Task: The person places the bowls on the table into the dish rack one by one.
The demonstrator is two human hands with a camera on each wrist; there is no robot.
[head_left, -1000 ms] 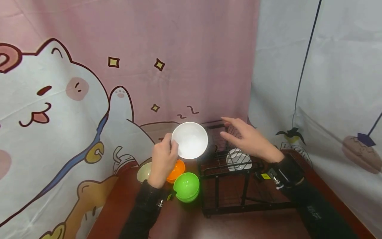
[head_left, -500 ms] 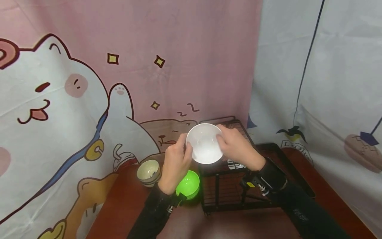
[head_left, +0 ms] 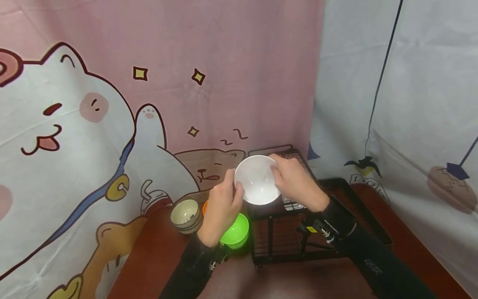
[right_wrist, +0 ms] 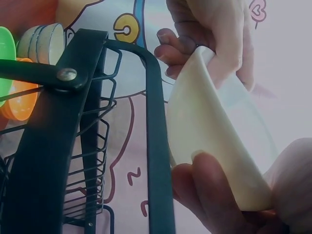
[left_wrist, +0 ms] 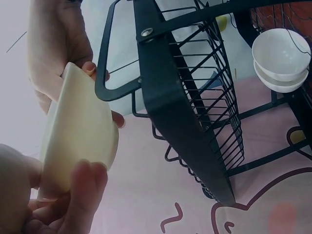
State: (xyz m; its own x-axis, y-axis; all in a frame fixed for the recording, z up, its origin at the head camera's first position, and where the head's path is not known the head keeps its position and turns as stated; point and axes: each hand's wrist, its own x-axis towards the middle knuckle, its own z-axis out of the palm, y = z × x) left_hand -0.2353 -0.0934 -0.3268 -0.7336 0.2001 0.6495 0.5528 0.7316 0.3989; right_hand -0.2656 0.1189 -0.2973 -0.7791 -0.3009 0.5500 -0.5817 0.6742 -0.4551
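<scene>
Both hands hold a white bowl (head_left: 257,180) up over the near left part of a black wire dish rack (head_left: 285,261), its inside facing the head camera. My left hand (head_left: 222,207) grips the left rim, thumb inside and fingers behind. On the opposite rim, my right hand (head_left: 298,182) pinches with its thumb inside the bowl. The left wrist view shows the bowl (left_wrist: 80,131) edge-on, with fingers of both hands curled against its outside. White bowls (left_wrist: 280,58) sit stacked in the rack; in the head view they are mostly hidden behind the right hand.
Left of the rack stand green bowls (head_left: 236,232), a partly hidden orange bowl (right_wrist: 23,100) and a stack of cream patterned bowls (head_left: 186,216). A black tray (head_left: 349,195) lies at the right on the red-brown table (head_left: 149,257). Printed curtains (head_left: 261,74) hang behind.
The right hand has come from above the rack to grip the bowl, which the left hand alone held before. The bowl has moved right; in the last half second it has barely shifted.
</scene>
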